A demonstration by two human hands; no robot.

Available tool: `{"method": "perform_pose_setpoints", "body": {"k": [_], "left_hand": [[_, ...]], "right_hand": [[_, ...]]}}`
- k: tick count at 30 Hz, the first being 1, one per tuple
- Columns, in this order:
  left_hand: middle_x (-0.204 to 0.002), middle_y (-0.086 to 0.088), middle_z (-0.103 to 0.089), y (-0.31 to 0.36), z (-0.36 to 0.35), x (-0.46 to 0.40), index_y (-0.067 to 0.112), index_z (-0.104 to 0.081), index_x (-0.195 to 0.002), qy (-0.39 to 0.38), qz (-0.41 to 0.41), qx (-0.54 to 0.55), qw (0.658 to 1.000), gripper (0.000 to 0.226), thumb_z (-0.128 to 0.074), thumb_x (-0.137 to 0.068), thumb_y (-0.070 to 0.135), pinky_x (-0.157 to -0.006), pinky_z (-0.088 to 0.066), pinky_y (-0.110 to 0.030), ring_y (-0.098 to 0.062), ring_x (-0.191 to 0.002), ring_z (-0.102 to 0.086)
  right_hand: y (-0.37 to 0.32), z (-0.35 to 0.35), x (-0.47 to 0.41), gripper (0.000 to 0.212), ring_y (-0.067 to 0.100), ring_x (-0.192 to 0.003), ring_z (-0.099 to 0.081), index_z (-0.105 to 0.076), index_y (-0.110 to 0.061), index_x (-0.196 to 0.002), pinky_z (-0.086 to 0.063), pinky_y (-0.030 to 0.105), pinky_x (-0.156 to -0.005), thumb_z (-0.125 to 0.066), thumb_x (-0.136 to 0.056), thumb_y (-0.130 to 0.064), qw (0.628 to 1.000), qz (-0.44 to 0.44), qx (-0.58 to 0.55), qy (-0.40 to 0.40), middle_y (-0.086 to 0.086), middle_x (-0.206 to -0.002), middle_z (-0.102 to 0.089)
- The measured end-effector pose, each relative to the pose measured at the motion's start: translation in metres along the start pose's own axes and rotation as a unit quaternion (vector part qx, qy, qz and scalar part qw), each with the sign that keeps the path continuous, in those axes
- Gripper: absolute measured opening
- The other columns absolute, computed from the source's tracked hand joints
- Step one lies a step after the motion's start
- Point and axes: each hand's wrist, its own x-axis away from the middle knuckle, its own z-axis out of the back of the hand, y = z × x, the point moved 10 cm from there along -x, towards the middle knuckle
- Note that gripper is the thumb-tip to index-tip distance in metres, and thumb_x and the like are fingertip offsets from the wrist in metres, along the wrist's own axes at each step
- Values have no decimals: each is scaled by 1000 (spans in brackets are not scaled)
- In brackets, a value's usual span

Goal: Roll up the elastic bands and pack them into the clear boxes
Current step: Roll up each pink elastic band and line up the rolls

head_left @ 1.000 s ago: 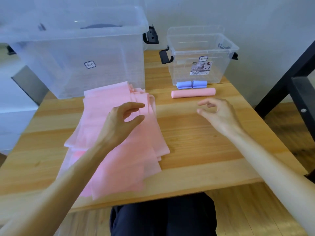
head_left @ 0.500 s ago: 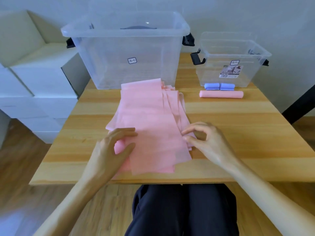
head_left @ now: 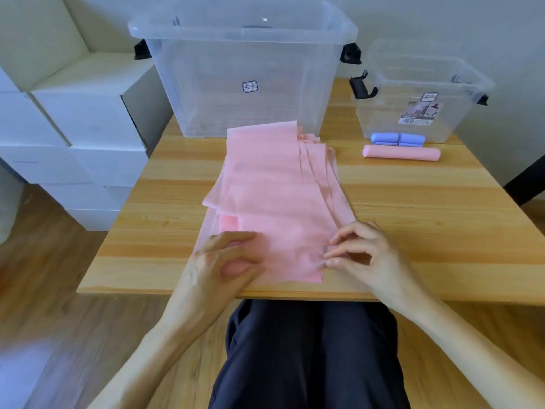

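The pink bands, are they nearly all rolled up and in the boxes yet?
Not nearly. One pink roll and two blue rolls look finished, but they lie on the table, not in a box. The right hand and left hand are at the near end of the flat pink bands, apparently starting one. The whole stack is unrolled, and the big box and small box look empty.

I have one wide-angle view, worn on the person's head, looking forward and steeply down over the bench (head_left: 442, 202). It sits close above both hands, with the far wall at top.
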Motion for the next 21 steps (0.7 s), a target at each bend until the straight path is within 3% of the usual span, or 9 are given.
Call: {"method": "perform_pose_setpoints", "body": {"k": [3, 7, 13, 18, 21], "left_hand": [[-114, 29, -64, 2, 7, -2, 36, -76, -81, 18, 4, 11, 1000, 9, -76, -83, 27, -85, -35, -1, 9, -111, -54], [-111, 30, -66, 6, 22, -1, 32, -76, -81, 28, 17, 88, 996, 8, -72, -86, 27, -88, -38, -5, 8, -110, -58], [-107, 24, -67, 7, 14, 8, 34, -78, -81, -65, 30, 101, 992, 9, -70, -83, 38, -87, -51, -28, 3, -104, -62], [-105, 25, -66, 8, 9, 11, 35, -78, -86, -105, 24, 63, 992, 7, -72, -85, 32, -83, -49, -12, 5, -99, -64], [-103, 26, -70, 7, 20, -4, 37, -76, -93, -73, 13, 65, 995, 11, -70, -88, 29, -86, -45, -8, 7, -101, -63]], "right_hand": [[-6, 3, 0, 9, 12, -104, -54, -78, -30, -82, -37, 19, -93, -72, -81, -37, 1000, 0, -10, -3, -13, -95, -64], [-23, 10, 4, 17, 12, -109, -56, -77, -30, -83, -37, 18, -96, -69, -80, -44, 997, -3, -68, -33, -13, -97, -67], [-24, -14, 13, 13, 9, -115, -50, -76, -35, -79, -27, 29, -110, -69, -82, -46, 989, 1, -44, -141, -16, -94, -66], [-20, -25, 12, 19, 7, -113, -49, -76, -36, -77, -25, 23, -109, -68, -81, -52, 982, -6, -27, -189, -15, -91, -66], [-18, -11, -7, 12, 11, -101, -57, -78, -34, -80, -37, 19, -100, -72, -81, -44, 989, -36, -75, -126, -8, -87, -70]]}}
